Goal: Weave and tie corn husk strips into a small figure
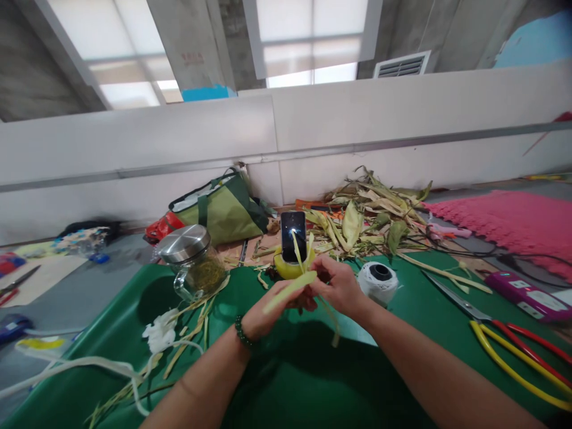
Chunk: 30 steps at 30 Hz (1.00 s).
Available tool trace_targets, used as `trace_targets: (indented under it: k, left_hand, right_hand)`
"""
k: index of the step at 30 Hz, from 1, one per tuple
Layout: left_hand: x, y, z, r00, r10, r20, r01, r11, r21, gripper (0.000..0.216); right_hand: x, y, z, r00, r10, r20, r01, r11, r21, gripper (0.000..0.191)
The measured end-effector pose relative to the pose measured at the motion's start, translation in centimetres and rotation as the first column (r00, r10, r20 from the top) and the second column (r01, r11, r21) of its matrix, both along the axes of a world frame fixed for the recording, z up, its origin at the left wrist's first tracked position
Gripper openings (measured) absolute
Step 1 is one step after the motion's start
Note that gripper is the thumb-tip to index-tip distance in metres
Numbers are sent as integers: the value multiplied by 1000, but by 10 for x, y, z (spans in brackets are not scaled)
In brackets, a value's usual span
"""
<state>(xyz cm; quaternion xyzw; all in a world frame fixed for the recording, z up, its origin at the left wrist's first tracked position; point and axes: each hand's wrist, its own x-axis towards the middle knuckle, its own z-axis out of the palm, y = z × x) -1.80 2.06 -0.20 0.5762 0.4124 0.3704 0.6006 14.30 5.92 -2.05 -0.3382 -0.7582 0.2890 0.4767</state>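
My left hand (268,310), with a dark bead bracelet at the wrist, and my right hand (337,285) meet above the green mat (290,381). Both are closed on pale green corn husk strips (289,289). One strip lies across my left fingers; thinner strips stick up and one hangs down below my right hand. Just behind the hands a phone (293,235) leans upright on a yellow stand (286,268).
A lidded glass jar (194,262) stands at left, a white thread spool (379,280) at right. Scissors (456,298) and red-and-yellow pliers (522,351) lie far right. A husk pile (370,214), a green bag (223,208) and a pink knit (504,220) sit behind.
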Motion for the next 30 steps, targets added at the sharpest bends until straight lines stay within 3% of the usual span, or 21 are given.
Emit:
trace_targets:
  k: [2,5,9,12,14,19,21,23,26,27,30]
  left_hand:
    - [0,0,1,997,45,-58,-41,996,74,36]
    - [-2,2,0,990,82,-114,-66,989,132,31]
    - [-8,4,-2,998,-32,45,36,996,-76,30]
    - [-11,5,-4,975,-7,222,54,977,-206,33]
    - [-11,5,-5,971,4,241,54,971,-233,36]
    - [-7,2,-5,995,80,56,-77,996,-47,36]
    - [-6,3,-5,995,94,-18,-93,995,31,35]
    - [-7,4,-4,984,131,-118,-108,978,180,35]
    - [-6,3,-2,955,165,-248,-55,917,396,35]
    - [-6,2,-2,948,151,-279,-19,905,424,34]
    - [-3,-3,-2,945,61,-323,83,906,416,32]
  right_hand:
    - [0,0,0,999,26,46,-26,999,18,5]
    - [0,-1,2,992,25,125,-50,978,201,6]
    - [2,-2,7,980,49,193,-136,874,467,7]
    - [5,-5,13,962,22,271,-184,786,591,11]
    - [5,-8,16,943,0,332,-225,734,641,15]
    - [2,-17,21,892,-15,451,-324,675,663,19]
    - [2,-19,21,892,29,451,-344,691,635,19]
    - [4,-18,22,920,118,375,-324,767,554,19]
    - [7,-13,22,988,101,115,-127,962,243,11]
    - [7,-11,22,997,60,39,-64,993,102,11]
    - [4,-6,21,994,58,-94,-75,979,-188,26]
